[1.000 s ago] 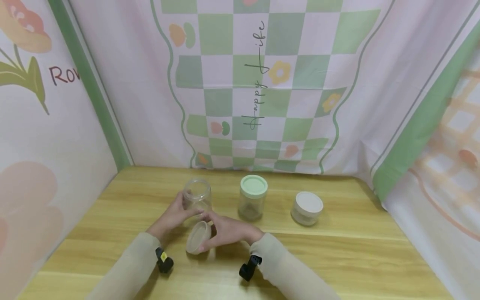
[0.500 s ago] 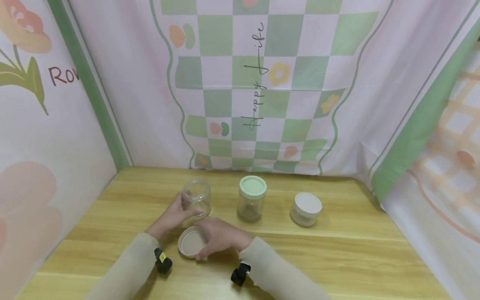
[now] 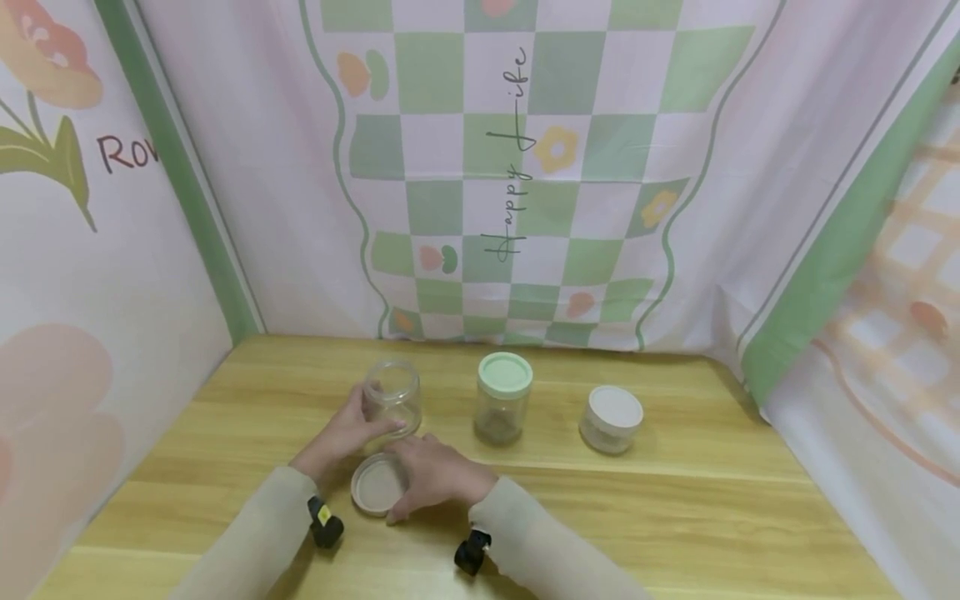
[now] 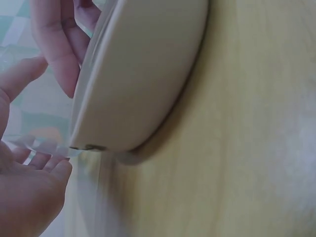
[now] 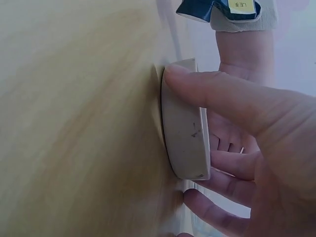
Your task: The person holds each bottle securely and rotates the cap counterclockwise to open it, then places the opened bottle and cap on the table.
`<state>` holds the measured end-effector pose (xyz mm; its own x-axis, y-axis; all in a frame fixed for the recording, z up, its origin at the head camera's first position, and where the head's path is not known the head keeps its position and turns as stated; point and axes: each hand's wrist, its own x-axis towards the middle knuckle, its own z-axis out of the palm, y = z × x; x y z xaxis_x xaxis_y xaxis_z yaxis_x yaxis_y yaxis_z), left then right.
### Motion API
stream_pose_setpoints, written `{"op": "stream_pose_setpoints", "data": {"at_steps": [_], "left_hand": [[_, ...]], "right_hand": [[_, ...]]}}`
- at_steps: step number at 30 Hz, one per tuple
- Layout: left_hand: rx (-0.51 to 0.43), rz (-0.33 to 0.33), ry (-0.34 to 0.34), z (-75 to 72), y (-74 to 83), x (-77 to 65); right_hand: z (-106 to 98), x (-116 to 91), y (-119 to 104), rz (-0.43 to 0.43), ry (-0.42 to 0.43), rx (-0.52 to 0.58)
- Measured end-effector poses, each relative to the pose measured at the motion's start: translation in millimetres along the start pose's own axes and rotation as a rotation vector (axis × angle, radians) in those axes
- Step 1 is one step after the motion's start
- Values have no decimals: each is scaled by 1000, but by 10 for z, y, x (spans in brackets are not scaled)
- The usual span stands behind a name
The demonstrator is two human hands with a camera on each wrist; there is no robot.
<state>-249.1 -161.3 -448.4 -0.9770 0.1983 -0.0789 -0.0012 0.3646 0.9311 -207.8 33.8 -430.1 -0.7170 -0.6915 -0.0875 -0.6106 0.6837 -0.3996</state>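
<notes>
"Lid (image 3: 375, 485): where do we have it?"

"Flat on the tabletop (image 3: 637, 517), hollow side up, our right hand (image 3: 437, 475) gripping it by its edge."

"And our left hand (image 3: 347, 431)?"

"Curled round the open-topped glass jar (image 3: 399, 408) just behind; we see the green-lidded jar (image 3: 502, 400) further right."

Words I can read
“Happy Life” on the far green-and-white checked cloth (image 3: 517, 192); “Ro…” on the left white floral cloth (image 3: 97, 250); seemingly “左手” on the yellow rectangular label (image 5: 241, 6).
</notes>
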Motion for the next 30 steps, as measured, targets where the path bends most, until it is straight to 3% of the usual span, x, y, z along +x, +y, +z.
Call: {"op": "stream_pose_setpoints", "data": {"at_steps": [11,16,21,30], "left_hand": [[-7,0,13,-16,-12,14],[2,36,7,-19,-17,34],[-7,25,1,-32,14,32],[73,115,17,-50,152,29]], "right_hand": [[-10,-7,51,-66,-26,26],[-30,-41,120,-112,-33,121],[-75,-87,194,-137,-35,246],[-262,-204,311,-99,14,265]]}}
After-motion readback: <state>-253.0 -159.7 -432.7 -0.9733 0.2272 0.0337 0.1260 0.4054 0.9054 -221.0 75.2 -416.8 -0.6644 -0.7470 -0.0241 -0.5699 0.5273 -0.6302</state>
